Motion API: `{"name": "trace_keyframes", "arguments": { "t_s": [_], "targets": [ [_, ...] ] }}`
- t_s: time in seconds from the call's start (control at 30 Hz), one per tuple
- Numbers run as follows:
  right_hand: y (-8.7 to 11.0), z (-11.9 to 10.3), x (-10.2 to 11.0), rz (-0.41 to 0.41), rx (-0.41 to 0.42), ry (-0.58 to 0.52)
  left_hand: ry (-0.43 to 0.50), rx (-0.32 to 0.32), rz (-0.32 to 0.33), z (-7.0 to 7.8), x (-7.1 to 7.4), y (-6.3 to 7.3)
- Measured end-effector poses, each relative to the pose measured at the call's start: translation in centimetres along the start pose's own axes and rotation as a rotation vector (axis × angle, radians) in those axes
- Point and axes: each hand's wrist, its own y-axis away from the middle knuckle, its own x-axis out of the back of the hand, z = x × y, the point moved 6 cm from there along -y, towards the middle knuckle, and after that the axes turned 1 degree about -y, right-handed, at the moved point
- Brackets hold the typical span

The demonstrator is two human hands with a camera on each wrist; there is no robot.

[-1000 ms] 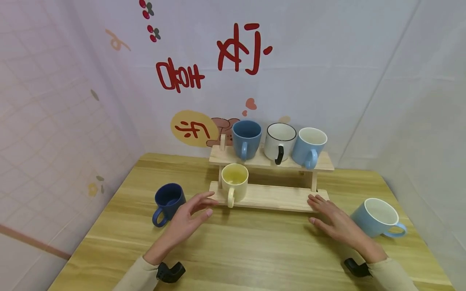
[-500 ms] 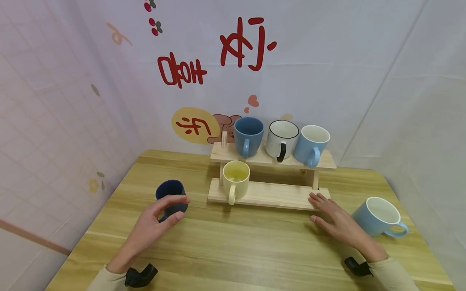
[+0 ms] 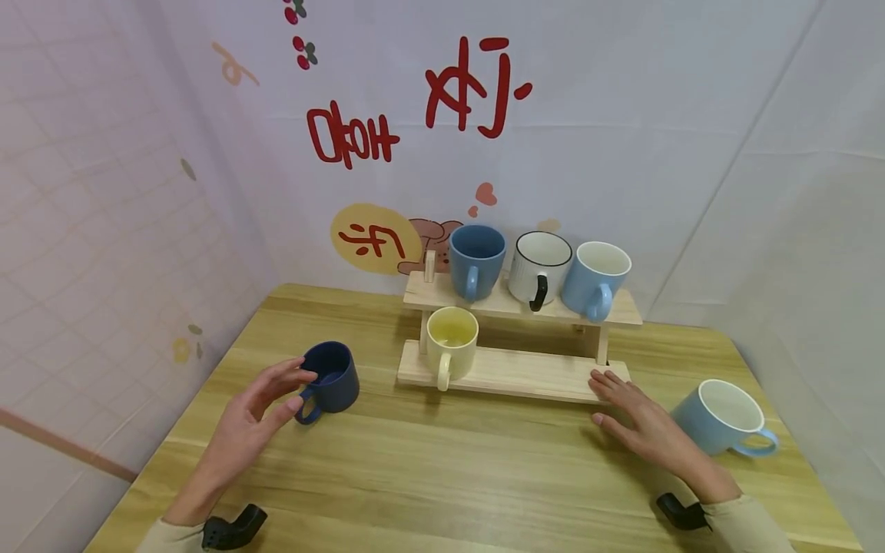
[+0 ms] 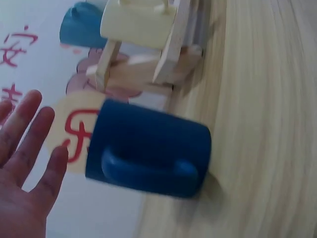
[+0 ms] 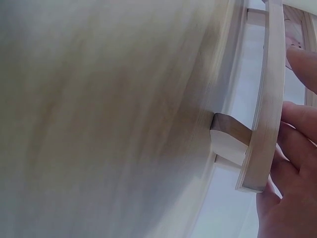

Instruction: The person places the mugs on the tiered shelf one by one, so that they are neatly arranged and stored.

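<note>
A dark blue mug (image 3: 339,388) stands upright on the table, its handle toward my left hand (image 3: 245,422). In the left wrist view the fingers are spread beside the dark blue mug (image 4: 148,144), with a gap between them. My right hand (image 3: 643,426) rests at the right end of the wooden rack's lower shelf (image 3: 532,372). The right wrist view shows its fingers (image 5: 297,119) at the shelf's edge, gripping nothing. A pale yellow mug (image 3: 452,346) sits at the left of that lower shelf.
On the upper shelf (image 3: 498,303) stand a blue mug (image 3: 477,265), a white mug (image 3: 535,276) with a black handle and a light blue mug (image 3: 588,284). Another light blue mug (image 3: 705,422) is on the table (image 3: 442,476) right of my right hand. Fabric walls enclose the table.
My left hand has moved left, from beside the yellow mug to beside the dark blue mug's handle. The right hand has stayed on the lower shelf's end. The head view has shifted slightly.
</note>
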Motion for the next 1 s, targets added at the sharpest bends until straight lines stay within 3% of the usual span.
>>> {"name": "trace_keyframes", "arguments": {
  "t_s": [0.4, 0.7, 0.83, 1.0],
  "targets": [
    [-0.1, 0.2, 0.1, 0.005, 0.012, 0.0, 0.198, 0.055, 0.002, -4.4, 1.8, 0.4],
    [0.0, 0.3, -0.1, 0.008, 0.015, -0.011, 0.116, 0.248, -0.107, -6.7, 1.0, 0.7],
    [0.0, 0.4, 0.0, 0.005, 0.011, -0.016, 0.137, 0.321, -0.163, -7.4, -0.2, 0.6],
    [0.1, 0.4, -0.2, 0.002, 0.011, -0.018, 0.1, 0.412, -0.167, -8.1, -1.0, 0.7]
  ]
}}
